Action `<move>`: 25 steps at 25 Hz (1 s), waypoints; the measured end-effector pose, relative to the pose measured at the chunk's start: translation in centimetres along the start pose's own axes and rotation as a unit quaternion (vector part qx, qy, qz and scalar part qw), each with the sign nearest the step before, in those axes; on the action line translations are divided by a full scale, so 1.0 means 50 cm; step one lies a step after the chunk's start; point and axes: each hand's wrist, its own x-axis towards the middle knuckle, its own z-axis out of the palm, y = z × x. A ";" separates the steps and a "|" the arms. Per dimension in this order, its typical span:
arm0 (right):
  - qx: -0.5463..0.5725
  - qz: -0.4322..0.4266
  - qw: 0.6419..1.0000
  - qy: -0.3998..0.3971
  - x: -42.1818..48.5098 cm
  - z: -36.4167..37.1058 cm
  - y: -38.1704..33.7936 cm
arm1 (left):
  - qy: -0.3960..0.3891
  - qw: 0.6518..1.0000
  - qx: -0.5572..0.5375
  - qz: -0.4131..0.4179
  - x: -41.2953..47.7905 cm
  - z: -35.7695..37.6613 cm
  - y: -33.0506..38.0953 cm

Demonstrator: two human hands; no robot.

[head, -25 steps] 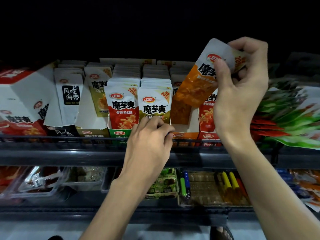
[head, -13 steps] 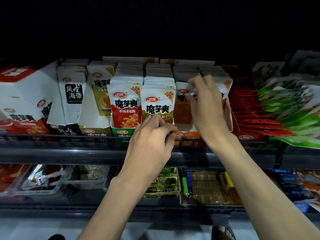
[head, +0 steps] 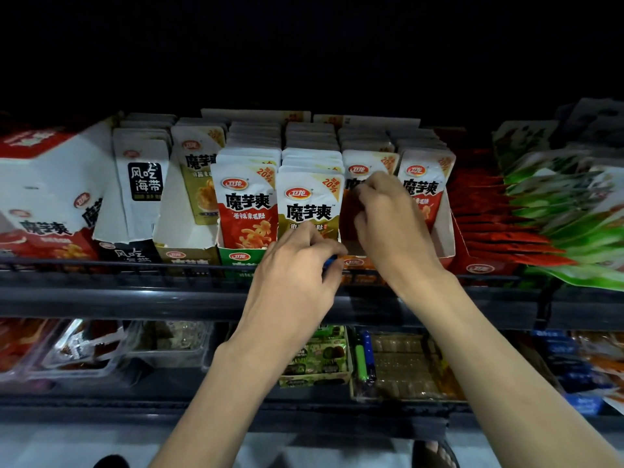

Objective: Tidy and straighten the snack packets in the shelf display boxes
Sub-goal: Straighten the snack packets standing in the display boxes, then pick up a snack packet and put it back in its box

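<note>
Well to the left of the left hand (head: 297, 275) stand the black-labelled seaweed packets (head: 145, 177) in their torn white box, then a yellow-fronted packet (head: 201, 184). Just above and left of that hand, the red packet (head: 248, 211) stands upright at the front of the green display box (head: 243, 256). The olive packet (head: 309, 204) stands right beside it, its foot touching the left fingertips. That hand is curled, thumb and fingers drawn together at the box's front lip with a bit of blue (head: 329, 261) showing between them; whether it pinches anything cannot be told. Just to the right and slightly higher, the right hand (head: 391, 228) has its fingers curled onto the face of the orange packet (head: 366, 170), which stands in the orange display box (head: 354, 263). Beyond the right hand is another red-fronted packet (head: 422, 184), upright against the box's white wall (head: 445, 231).
</note>
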 end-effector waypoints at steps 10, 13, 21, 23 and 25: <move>-0.079 0.005 0.990 -0.116 0.002 -0.012 -0.012 | -0.003 1.000 -0.006 0.006 -0.001 0.000 -0.005; -0.082 0.002 0.990 -0.118 0.000 -0.017 -0.016 | -0.001 1.000 -0.010 0.005 0.000 0.000 -0.004; 0.004 0.028 0.992 -0.124 0.003 -0.024 -0.009 | -0.008 0.999 -0.035 -0.004 -0.005 -0.012 -0.009; 0.075 0.060 0.992 -0.079 0.003 -0.034 -0.011 | 0.010 0.999 -0.043 -0.007 -0.007 -0.021 -0.012; 0.135 0.102 0.986 -0.012 0.001 -0.056 -0.022 | 0.052 0.997 -0.058 -0.013 -0.011 -0.033 -0.013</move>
